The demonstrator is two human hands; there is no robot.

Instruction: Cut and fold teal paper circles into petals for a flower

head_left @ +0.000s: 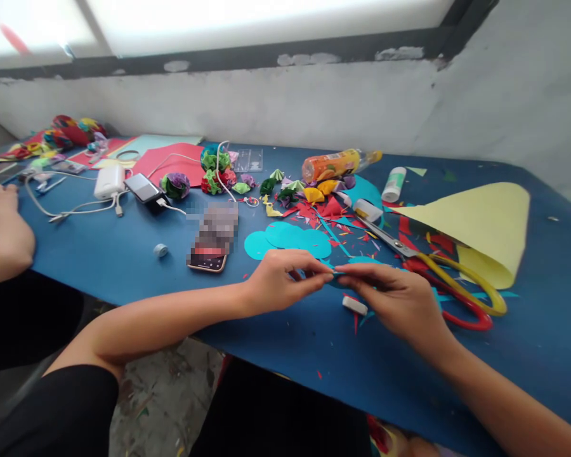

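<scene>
Between the fingertips of both hands is a small piece of blue paper (339,278), mostly hidden by the fingers. My left hand (285,278) pinches its left side, and my right hand (400,298) pinches the right. Just beyond my left hand lie several overlapping blue paper circles (290,238). A white eraser-like block (354,304) rests below the fingertips, by my right hand. Large scissors (409,251) with red and yellow handles lie behind and to the right of that hand.
Colourful paper scraps (314,212) and folded paper pieces (295,190) lie behind the circles. An orange bottle (335,165), a glue stick (394,184) and rolled yellow paper (485,222) are farther back. On the left are a phone (214,238), cables, a charger (108,182) and another person's arm (2,238).
</scene>
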